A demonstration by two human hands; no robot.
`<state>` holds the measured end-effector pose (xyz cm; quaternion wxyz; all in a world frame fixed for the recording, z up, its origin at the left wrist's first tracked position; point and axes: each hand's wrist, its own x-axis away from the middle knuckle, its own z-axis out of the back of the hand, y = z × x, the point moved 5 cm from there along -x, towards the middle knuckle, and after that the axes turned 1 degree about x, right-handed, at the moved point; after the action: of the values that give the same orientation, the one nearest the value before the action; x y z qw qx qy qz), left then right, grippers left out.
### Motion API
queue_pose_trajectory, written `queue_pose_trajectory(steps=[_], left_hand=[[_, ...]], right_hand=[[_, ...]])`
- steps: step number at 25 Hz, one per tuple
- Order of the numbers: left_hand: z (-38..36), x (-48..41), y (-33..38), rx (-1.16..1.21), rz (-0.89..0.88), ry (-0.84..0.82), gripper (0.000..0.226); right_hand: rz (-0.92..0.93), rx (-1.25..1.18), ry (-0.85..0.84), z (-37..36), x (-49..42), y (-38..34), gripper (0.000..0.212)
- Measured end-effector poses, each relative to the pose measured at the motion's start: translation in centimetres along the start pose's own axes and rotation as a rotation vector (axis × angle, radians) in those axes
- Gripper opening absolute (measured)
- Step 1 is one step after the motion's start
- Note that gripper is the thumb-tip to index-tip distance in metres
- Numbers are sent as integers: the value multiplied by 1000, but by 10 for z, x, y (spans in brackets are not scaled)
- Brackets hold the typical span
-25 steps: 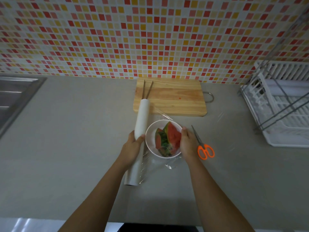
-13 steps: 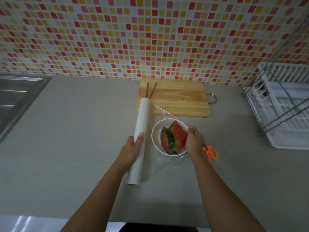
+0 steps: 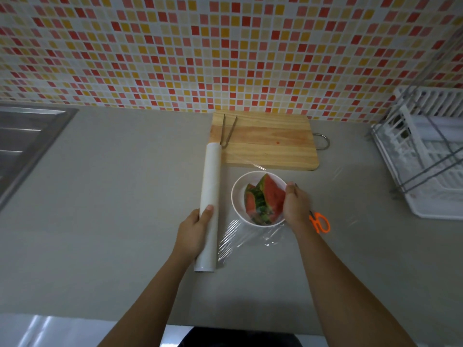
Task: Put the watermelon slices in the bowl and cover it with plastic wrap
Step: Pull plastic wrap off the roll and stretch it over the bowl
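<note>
On the desk (image 3: 100, 196), the left hand (image 3: 195, 229) grips the plastic wrap roll (image 3: 210, 196) while the right hand (image 3: 295, 206) presses film on the bowl (image 3: 236, 196) of watermelon slices (image 3: 265, 201); pull it tight.

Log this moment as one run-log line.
stage: wrapping | left hand: grips wrap roll | right hand: on bowl rim | watermelon slices: in bowl | scissors: unused
</note>
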<state>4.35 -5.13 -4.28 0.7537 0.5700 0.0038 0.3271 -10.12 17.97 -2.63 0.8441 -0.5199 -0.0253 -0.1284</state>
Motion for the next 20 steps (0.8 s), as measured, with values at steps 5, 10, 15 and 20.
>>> queue_pose_trajectory(steps=[5, 10, 15, 20], left_hand=[[7, -2, 5, 12, -48, 24, 37], [11, -2, 11, -32, -96, 4, 50], [11, 0, 15, -51, -122, 7, 59], [8, -1, 14, -73, -149, 14, 53]], right_hand=[[11, 19, -5, 0, -1, 0, 42], [19, 32, -29, 2, 0, -1, 42], [-49, -24, -100, 12, 4, -3, 44], [65, 616, 23, 59, 15, 18, 36]])
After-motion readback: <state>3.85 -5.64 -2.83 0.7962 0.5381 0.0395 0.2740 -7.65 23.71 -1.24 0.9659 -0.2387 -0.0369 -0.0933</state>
